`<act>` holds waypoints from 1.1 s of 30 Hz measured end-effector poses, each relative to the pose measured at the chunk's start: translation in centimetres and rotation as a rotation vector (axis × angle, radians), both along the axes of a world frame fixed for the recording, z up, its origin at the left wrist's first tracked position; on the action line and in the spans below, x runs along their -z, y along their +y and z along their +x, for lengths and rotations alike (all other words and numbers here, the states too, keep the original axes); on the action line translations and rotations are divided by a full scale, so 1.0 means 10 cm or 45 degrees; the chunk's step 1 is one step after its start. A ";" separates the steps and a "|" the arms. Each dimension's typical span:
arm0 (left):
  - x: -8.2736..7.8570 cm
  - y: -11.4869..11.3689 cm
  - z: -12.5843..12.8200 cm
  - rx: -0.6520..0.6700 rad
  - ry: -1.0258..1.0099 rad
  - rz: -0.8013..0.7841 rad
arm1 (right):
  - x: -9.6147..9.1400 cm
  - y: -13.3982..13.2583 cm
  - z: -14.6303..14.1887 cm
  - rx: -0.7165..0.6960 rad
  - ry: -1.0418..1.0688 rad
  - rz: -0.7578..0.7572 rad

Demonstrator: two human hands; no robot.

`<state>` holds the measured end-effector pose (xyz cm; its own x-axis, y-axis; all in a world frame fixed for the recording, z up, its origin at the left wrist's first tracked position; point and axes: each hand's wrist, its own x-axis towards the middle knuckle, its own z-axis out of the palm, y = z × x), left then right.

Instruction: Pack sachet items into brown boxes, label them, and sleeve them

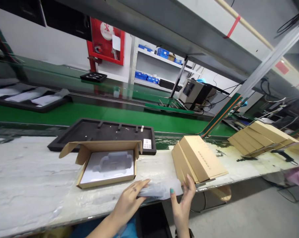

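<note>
— Holding what?
— A cloudy plastic bag (pixel 159 189), at the front edge of the table (pixel 27 185): one end gripped in the left hand (pixel 129 198), the other against the thumb of the right hand (pixel 182 203) (fingers spread wide).
— Nearby?
— Just left, an open box (pixel 107 182) with a white insert (pixel 93 173), black tray (pixel 71 134) behind; right, closed boxes (pixel 201 158).

The head-worn camera is looking forward and down across the surface (pixel 35 185), viewing the left hand (pixel 128 198) and right hand (pixel 184 205) from close above at lower centre, while its wide view is reaching past them to white shelves (pixel 149 54) farther back.
</note>
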<state>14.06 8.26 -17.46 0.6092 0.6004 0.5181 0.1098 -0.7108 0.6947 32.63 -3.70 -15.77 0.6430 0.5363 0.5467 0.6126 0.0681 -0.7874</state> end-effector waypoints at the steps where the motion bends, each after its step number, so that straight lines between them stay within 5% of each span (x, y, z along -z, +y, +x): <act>1: 0.00 0.00 -0.02 -0.002 -0.004 -0.050 | -0.04 -0.03 0.03 -0.037 -0.183 -0.100; 6: -0.10 0.03 0.02 0.102 -0.071 -0.112 | -0.19 -0.01 0.12 -0.422 -0.682 -0.496; 10: -0.21 0.11 0.05 0.080 -0.122 0.107 | -0.31 0.09 0.17 -0.447 -0.657 -0.454; 14: -0.48 0.22 0.09 0.041 0.011 0.309 | -0.47 0.18 0.09 -0.311 -0.841 -0.325; 20: -0.79 0.27 0.22 0.380 0.349 -0.065 | -0.60 0.23 -0.10 -0.258 -1.008 -0.184; 24: -0.78 0.23 0.08 0.325 0.137 -0.470 | -0.49 0.16 -0.15 0.123 -0.429 0.236; 26: -0.75 0.19 -0.04 0.237 0.018 -0.656 | -0.35 0.18 -0.25 -0.046 0.078 0.339; 29: -0.65 0.14 -0.17 0.227 -0.118 -0.730 | -0.05 0.27 -0.53 -0.447 0.702 0.144; 33: -0.42 -0.01 -0.23 0.159 -0.423 -0.733 | 0.27 0.40 -1.00 -0.419 0.918 0.099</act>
